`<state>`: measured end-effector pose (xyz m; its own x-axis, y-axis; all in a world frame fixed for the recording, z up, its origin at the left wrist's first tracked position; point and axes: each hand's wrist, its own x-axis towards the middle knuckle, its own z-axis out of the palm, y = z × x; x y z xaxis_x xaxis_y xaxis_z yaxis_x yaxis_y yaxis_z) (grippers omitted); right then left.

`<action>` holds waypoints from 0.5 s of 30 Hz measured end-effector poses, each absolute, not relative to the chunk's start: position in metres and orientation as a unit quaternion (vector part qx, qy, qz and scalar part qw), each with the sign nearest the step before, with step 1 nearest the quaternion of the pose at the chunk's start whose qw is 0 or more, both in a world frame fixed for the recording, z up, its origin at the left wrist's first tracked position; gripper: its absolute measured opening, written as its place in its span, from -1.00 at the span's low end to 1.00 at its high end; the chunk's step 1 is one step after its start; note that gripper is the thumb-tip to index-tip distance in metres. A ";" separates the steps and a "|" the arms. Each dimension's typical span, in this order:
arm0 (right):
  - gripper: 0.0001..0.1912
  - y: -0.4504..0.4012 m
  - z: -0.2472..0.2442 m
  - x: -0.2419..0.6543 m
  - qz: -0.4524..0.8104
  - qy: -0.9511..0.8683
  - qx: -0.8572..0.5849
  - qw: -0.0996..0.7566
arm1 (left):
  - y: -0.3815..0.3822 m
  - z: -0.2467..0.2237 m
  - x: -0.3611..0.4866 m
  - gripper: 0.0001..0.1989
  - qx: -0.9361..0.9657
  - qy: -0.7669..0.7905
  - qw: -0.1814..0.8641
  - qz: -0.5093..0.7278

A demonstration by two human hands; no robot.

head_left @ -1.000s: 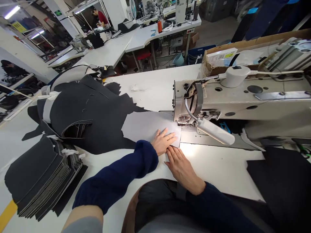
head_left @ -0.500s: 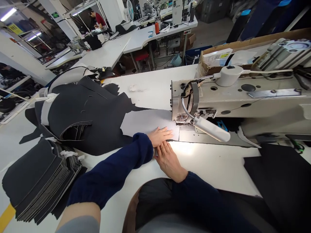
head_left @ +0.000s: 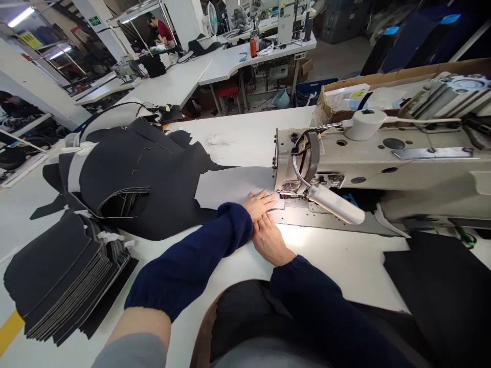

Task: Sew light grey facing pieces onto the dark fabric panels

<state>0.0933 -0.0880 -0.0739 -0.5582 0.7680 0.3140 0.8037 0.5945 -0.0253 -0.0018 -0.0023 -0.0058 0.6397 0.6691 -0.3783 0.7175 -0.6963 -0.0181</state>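
Note:
A pale grey fabric panel lies on the table, its right end at the needle area of the sewing machine. My left hand rests flat on the panel just left of the machine's presser area, fingers stretched out. Close below it, my right hand has its fingers together at the panel's near edge and grips that edge; the fingertips are partly hidden under the left hand. Large dark fabric pieces lie left of the panel and meet its left end.
A stack of dark cut pieces tied with white strips lies at the left. A white lamp hangs before the machine. More dark fabric lies at the right. Behind the machine stands a cardboard box. A person works far off.
Both hands have moved slightly right and away from me, toward the needle area. The grey panel has shifted a little with them. The view has tilted slightly.

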 end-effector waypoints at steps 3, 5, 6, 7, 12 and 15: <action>-0.54 -0.078 -0.075 0.096 -0.065 -0.879 -0.447 0.152 | 0.005 -0.005 0.003 -0.44 0.894 0.404 0.079 -0.177; -0.52 -0.072 -0.074 0.097 -0.063 -0.881 -0.443 0.153 | 0.011 -0.004 0.005 -0.45 0.887 0.420 0.091 -0.168; -0.52 -0.070 -0.073 0.098 -0.059 -0.882 -0.442 0.152 | 0.013 -0.004 0.006 -0.45 0.884 0.427 0.097 -0.162; -0.51 -0.068 -0.073 0.098 -0.054 -0.882 -0.443 0.153 | 0.016 -0.005 0.007 -0.46 0.881 0.434 0.103 -0.157; -0.51 -0.062 -0.069 0.099 -0.036 -0.874 -0.456 0.163 | 0.028 -0.010 0.009 -0.49 0.875 0.447 0.121 -0.144; -0.54 -0.063 -0.064 0.100 -0.043 -0.876 -0.452 0.163 | 0.031 -0.010 0.009 -0.50 0.876 0.444 0.123 -0.143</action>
<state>0.0996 -0.0631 -0.0640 -0.5380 0.7779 0.3247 0.8060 0.5876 -0.0721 0.0087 0.0311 -0.0104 0.5647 0.7427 -0.3600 0.8132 -0.5751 0.0891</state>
